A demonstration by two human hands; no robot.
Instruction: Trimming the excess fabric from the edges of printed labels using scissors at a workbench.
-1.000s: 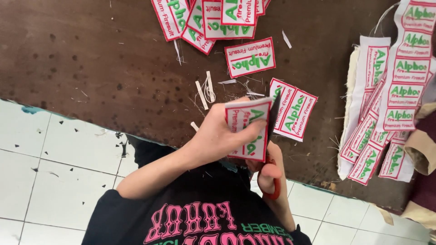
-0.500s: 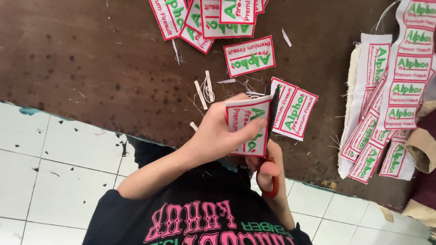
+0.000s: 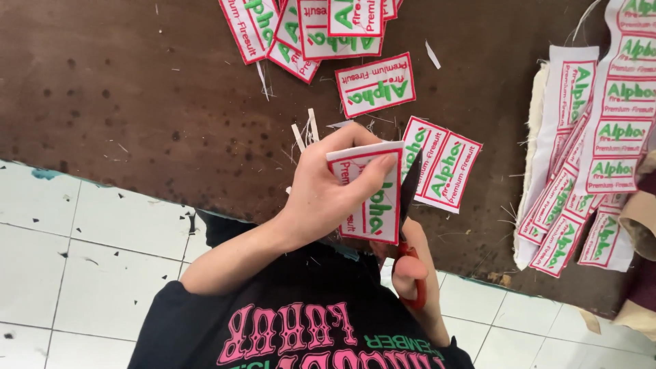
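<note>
The person's left hand [image 3: 321, 198] holds a white rectangular patch [image 3: 369, 195] with a red border and green and red lettering, fingers wrapped around its left side and thumb pressed flat across the face. The patch is lifted off the brown counter [image 3: 123, 89], just in front of the person's chest. The right hand [image 3: 417, 273] is closed through the red handles of a pair of scissors [image 3: 408, 219], whose dark blades run up along the patch's right edge, touching or nearly touching the border.

To trim this edge well, the blades should probably stay just outside the red stitching, parallel to it, so the border is not nicked. The left hand likely does best turning and feeding the patch while the scissors stay steady, with the thumb kept clear of the cutting line. Long, smooth closures would leave fewer ragged threads than short snips.

On the counter lie a joined pair of patches [image 3: 443, 171] just beside the blades, a single trimmed patch [image 3: 376, 85], a heap of finished patches [image 3: 307, 27] at the far edge, an uncut strip stack [image 3: 601, 157] to the right, and thin white offcuts [image 3: 304, 133].
</note>
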